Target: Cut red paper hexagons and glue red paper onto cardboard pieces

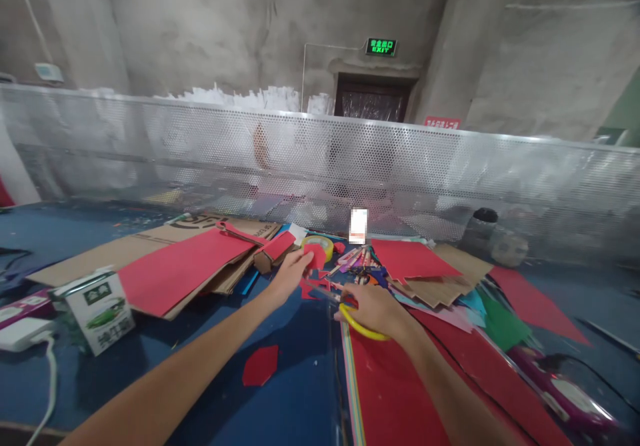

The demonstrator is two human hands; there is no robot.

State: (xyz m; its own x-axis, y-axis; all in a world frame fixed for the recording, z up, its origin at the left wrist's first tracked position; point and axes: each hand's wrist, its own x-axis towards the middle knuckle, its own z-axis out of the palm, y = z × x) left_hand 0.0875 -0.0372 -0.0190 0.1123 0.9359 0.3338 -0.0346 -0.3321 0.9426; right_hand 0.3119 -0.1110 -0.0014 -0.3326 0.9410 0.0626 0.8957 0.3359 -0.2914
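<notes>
Between the fingers of my left hand [293, 271] is a small red paper piece [316, 257], held up in front of a roll of yellow tape [327, 247]. My right hand [367, 305] grips yellow-handled scissors [363, 326], their blades pointing left, just below the paper piece and apart from it. Red paper scraps [311, 291] lie under the blades. Nearer to me, a red cut-out with angled corners [261, 366] rests flat on the blue table [295, 403].
Left are a milk carton [103, 313], cardboard [165, 239] and red paper [185, 269]. Several pens [357, 259] lie beyond my right hand. A stack of coloured paper [395, 393] lies under my right forearm. A perforated metal screen [280, 159] borders the table's far side.
</notes>
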